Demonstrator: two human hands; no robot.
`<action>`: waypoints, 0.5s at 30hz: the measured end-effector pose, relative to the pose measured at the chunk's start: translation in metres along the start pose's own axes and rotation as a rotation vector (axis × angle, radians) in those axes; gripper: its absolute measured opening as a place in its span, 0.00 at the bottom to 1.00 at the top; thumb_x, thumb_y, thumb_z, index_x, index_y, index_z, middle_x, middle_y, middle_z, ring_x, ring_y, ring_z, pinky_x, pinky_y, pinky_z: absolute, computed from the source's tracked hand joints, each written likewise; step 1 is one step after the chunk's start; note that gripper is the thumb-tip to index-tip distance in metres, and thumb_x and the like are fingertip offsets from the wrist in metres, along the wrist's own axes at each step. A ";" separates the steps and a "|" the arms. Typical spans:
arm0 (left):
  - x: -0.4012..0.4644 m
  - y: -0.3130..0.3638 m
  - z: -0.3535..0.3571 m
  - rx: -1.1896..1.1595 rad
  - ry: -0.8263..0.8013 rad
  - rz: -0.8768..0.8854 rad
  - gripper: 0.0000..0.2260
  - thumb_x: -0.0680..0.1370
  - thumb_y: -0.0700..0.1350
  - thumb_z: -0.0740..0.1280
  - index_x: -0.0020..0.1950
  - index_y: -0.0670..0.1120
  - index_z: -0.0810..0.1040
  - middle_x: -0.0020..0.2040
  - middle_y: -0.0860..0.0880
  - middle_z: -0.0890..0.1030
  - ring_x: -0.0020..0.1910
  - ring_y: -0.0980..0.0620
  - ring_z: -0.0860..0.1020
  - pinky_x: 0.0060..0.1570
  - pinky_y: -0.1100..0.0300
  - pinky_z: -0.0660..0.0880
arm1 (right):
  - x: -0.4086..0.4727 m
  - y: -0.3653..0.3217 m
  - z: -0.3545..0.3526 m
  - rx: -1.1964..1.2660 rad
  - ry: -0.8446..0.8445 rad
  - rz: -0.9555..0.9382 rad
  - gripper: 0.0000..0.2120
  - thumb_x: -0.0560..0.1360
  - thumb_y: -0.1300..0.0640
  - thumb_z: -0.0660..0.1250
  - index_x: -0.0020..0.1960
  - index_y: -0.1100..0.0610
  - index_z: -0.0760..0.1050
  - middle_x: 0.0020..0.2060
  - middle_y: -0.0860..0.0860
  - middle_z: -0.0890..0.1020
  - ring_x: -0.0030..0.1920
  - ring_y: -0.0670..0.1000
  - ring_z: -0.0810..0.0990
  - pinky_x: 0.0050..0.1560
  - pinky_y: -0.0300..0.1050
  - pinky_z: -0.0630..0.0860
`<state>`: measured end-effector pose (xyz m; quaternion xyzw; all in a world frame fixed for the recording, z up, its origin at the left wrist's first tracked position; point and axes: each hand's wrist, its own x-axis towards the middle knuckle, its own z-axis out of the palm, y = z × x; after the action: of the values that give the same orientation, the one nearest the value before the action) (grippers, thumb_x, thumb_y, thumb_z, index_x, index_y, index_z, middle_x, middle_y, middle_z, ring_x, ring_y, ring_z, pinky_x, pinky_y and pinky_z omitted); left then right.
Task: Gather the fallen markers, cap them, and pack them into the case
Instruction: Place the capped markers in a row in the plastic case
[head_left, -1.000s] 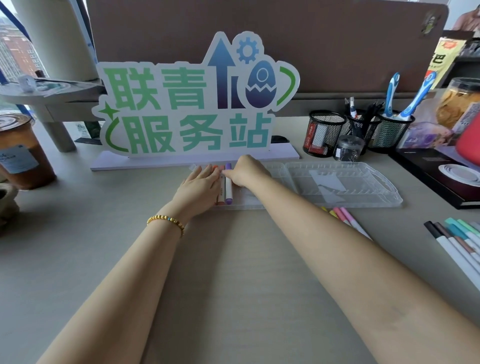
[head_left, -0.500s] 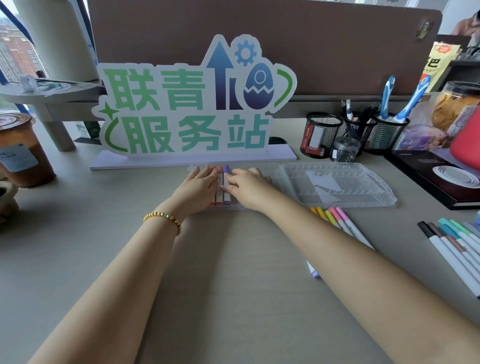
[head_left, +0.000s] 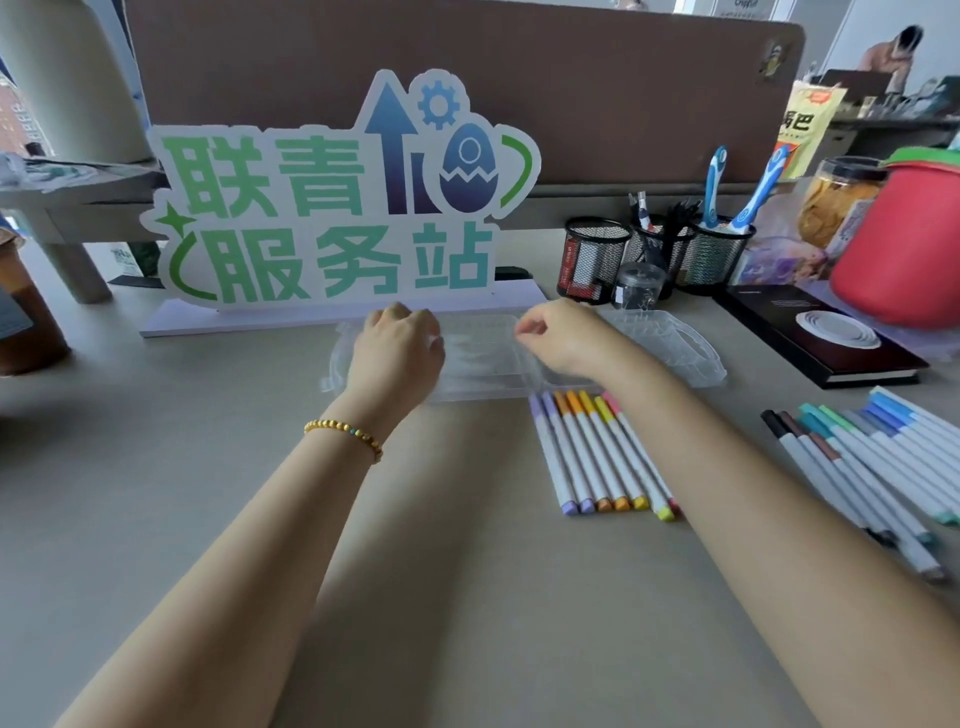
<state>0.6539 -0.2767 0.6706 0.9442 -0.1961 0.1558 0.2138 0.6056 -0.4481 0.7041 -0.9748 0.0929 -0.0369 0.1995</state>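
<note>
A clear plastic marker case (head_left: 480, 358) lies open on the desk in front of the sign, its lid (head_left: 670, 343) folded out to the right. My left hand (head_left: 397, 348) rests palm down on the case's left end with the fingers bent over, hiding what lies under it. My right hand (head_left: 561, 335) hovers over the middle of the case, fingers curled in with nothing visible in them. A row of capped markers (head_left: 597, 452) in purple, orange, yellow and pink lies just in front of the case. A second bunch of markers (head_left: 872, 462) in black, brown, teal and blue lies at the right.
A large standing sign (head_left: 332, 208) on a white base blocks the space behind the case. Mesh pen cups (head_left: 660, 254) stand at the back right, beside a black book (head_left: 821, 338) and a red container (head_left: 904, 249). A brown cup (head_left: 26, 332) sits at the far left.
My right hand has pulled away to the right from the markers in the case and curled up. My left hand now covers the spot where the orange and purple markers lay.
</note>
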 end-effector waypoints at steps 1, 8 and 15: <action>-0.002 0.013 -0.001 0.000 0.001 0.017 0.11 0.79 0.45 0.59 0.56 0.42 0.76 0.54 0.42 0.75 0.56 0.43 0.71 0.52 0.54 0.69 | -0.007 0.006 -0.008 -0.003 -0.034 0.023 0.10 0.78 0.53 0.61 0.55 0.53 0.79 0.57 0.52 0.79 0.60 0.56 0.74 0.62 0.52 0.72; -0.008 0.074 0.002 0.075 -0.575 0.010 0.16 0.80 0.50 0.57 0.51 0.38 0.77 0.45 0.40 0.81 0.40 0.46 0.75 0.41 0.58 0.71 | -0.027 0.022 -0.027 -0.079 -0.128 0.069 0.12 0.78 0.55 0.64 0.52 0.62 0.80 0.52 0.56 0.82 0.50 0.55 0.79 0.48 0.45 0.73; -0.027 0.089 0.004 0.166 -0.742 0.028 0.18 0.81 0.53 0.53 0.38 0.43 0.69 0.33 0.48 0.66 0.33 0.51 0.66 0.35 0.62 0.62 | -0.032 0.023 -0.031 -0.125 -0.230 0.075 0.15 0.78 0.51 0.62 0.52 0.63 0.78 0.43 0.55 0.79 0.44 0.53 0.75 0.40 0.43 0.68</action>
<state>0.5923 -0.3441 0.6877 0.9478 -0.2598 -0.1783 0.0488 0.5668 -0.4742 0.7225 -0.9789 0.1081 0.0886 0.1488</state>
